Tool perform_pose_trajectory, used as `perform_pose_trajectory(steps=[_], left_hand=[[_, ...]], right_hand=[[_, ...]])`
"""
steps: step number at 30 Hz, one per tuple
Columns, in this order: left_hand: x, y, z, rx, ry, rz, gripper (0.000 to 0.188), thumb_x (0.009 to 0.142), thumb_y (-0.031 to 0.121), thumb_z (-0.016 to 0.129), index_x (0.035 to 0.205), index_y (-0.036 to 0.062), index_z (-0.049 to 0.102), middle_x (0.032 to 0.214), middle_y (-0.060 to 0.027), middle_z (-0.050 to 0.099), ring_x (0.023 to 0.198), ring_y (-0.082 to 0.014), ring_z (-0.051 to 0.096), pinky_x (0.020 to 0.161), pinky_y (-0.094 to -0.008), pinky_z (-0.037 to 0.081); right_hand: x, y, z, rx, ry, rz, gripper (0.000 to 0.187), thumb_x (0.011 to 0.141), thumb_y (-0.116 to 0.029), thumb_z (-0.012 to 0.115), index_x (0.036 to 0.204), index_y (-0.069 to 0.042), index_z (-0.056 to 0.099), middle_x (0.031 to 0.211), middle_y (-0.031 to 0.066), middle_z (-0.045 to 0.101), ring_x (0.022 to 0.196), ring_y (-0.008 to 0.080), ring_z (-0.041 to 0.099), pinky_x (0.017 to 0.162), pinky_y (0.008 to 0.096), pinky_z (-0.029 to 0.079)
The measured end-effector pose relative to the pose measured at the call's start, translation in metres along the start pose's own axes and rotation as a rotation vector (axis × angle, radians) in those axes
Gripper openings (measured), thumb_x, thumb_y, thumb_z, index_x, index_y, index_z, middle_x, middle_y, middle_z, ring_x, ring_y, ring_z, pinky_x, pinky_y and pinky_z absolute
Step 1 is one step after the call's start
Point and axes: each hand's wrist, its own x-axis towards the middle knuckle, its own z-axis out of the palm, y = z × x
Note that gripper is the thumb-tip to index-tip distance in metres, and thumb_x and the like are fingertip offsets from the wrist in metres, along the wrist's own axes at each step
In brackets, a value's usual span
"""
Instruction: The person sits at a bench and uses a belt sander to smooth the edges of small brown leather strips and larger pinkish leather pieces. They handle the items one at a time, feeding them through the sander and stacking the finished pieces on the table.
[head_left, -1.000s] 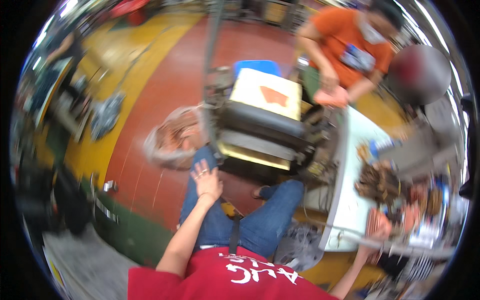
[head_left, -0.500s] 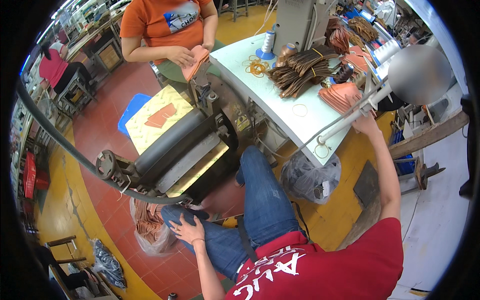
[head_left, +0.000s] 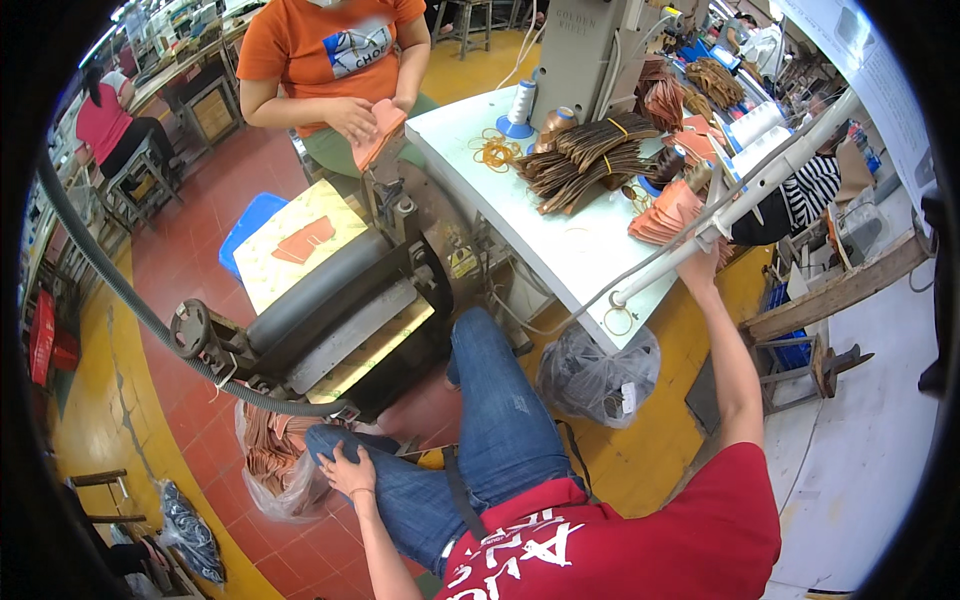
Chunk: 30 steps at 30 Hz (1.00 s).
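Observation:
My left hand [head_left: 347, 471] rests on my left thigh in blue jeans [head_left: 405, 495], fingers spread and nothing in it. At the right side of the pale table [head_left: 585, 250], my right hand [head_left: 698, 266] grips the near end of a fanned stack of orange-brown leather pieces [head_left: 660, 217]. A white rod [head_left: 770, 188] crosses in front of that hand and hides most of its fingers. Beyond the stack lies a bundle of dark brown leather strips [head_left: 585, 165], tied with yellow bands.
A black roller machine [head_left: 330, 290] stands left of my knees; leather pieces [head_left: 303, 241] lie on its yellow board [head_left: 260, 262]. Across it, a person in orange [head_left: 330, 70] holds leather pieces [head_left: 380, 130]. Plastic bags [head_left: 600, 375] sit on the floor. A grey hose [head_left: 120, 280] curves at left.
The whole view has shifted slightly. My right hand has drawn a little nearer, behind the rod, and the leather stack has shifted slightly right on the table. My left hand stays on my thigh.

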Motion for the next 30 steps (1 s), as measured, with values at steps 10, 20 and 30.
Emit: perform_pose_trajectory(steps=[10, 20, 30], left_hand=[[0.001, -0.005, 0.0, -0.033, 0.006, 0.046, 0.049, 0.078, 0.034, 0.065, 0.123, 0.0174, 0.053, 0.146, -0.0225, 0.025, 0.134, -0.0416, 0.025, 0.106, -0.0525, 0.024], [-0.079, 0.087, -0.036, -0.993, -0.59, 0.462, 0.03, 0.094, 0.018, 0.053, 0.117, -0.0003, 0.056, 0.114, -0.0113, 0.059, 0.105, -0.0214, 0.058, 0.09, -0.0313, 0.045], [-0.119, 0.119, -0.081, -2.495, -1.517, -0.096, 0.074, 0.09, 0.061, 0.038, 0.142, 0.0099, 0.03, 0.14, -0.0121, 0.041, 0.121, -0.0278, 0.048, 0.1, -0.0412, 0.042]], right_hand=[[-0.075, 0.0, -0.115, 0.906, 0.008, 0.584, 0.048, 0.073, 0.002, 0.052, 0.121, 0.004, 0.046, 0.113, 0.0155, 0.058, 0.102, 0.0242, 0.057, 0.087, 0.0338, 0.045], [-0.133, -0.096, -0.255, 2.091, -0.397, 1.236, 0.058, 0.067, -0.015, 0.056, 0.122, 0.001, 0.043, 0.112, 0.0147, 0.055, 0.102, 0.028, 0.057, 0.093, 0.0386, 0.047], [-0.061, -0.307, -0.166, 1.717, -1.209, -0.097, 0.084, 0.07, -0.021, 0.064, 0.14, 0.001, 0.025, 0.13, 0.0226, 0.042, 0.119, 0.0347, 0.045, 0.1, 0.038, 0.038]])
